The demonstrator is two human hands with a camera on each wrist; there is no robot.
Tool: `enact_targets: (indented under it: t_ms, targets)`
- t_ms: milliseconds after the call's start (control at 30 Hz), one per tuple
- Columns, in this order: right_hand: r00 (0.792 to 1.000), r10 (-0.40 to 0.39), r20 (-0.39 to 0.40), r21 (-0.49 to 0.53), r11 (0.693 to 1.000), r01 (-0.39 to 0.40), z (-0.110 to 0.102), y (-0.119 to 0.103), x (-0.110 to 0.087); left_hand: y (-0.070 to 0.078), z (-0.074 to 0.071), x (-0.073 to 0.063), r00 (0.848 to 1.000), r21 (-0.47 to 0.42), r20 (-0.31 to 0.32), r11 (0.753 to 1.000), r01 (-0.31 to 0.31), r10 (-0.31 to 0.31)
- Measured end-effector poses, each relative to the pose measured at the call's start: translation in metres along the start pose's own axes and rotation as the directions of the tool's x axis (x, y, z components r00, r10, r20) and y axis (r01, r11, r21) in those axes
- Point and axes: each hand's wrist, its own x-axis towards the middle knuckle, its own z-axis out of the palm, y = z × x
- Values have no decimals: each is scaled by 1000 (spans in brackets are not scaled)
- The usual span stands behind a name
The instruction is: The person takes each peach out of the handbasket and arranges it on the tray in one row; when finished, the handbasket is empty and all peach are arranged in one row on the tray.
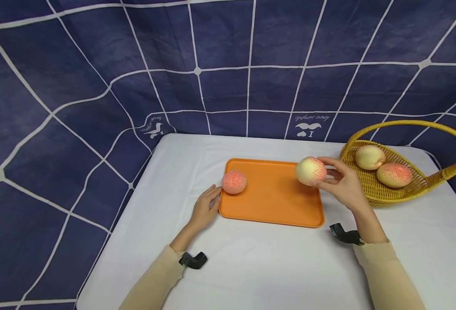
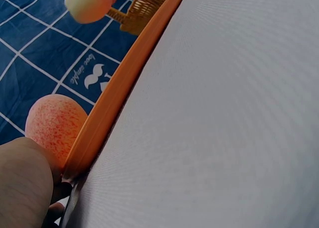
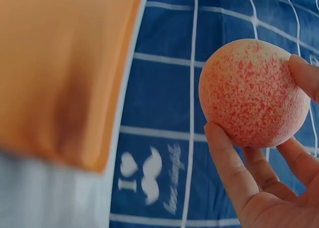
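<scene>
My right hand [image 1: 344,183] holds a pale yellow peach with a red-speckled side [image 1: 310,171] between thumb and fingertips, above the right end of an orange tray [image 1: 270,202]. The right wrist view has the speckled side of this peach [image 3: 251,93] facing the camera, fingers spread around it. At the tray's left end lies a pinkish-red peach [image 1: 234,181]. Beside it, my left hand [image 1: 204,209] rests at the tray's left edge with fingers extended, fingertips touching the rim. In the left wrist view, part of that hand [image 2: 25,183] hides the lower side of the red peach [image 2: 56,123].
On the right stands a yellow wicker basket [image 1: 383,198] with a tall arched handle, holding a pale peach [image 1: 369,157] and a red-yellow peach [image 1: 394,175]. A white cloth [image 1: 259,267] covers the table. Dark blue checked fabric [image 1: 220,90] hangs behind it.
</scene>
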Motion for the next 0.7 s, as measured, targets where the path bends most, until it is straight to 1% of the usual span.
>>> enact_targets:
  t_ms: [167,400,533,700]
  targets:
    - [994,44,96,-21,999,-42,30,-1,11,0,-1,-1,1000,0,-1,1000,2,-2]
    - [973,85,213,-4,996,-86,67,1,21,-1,0,0,1000,10,-8,1000,-11,11]
    - [964,103,245,-3,994,-105,83,2,24,-1,0,0,1000,10,-7,1000,-11,11]
    - [961,96,259,-29,995,-92,99,7,25,0,0,0,1000,11,-2,1000,-7,7]
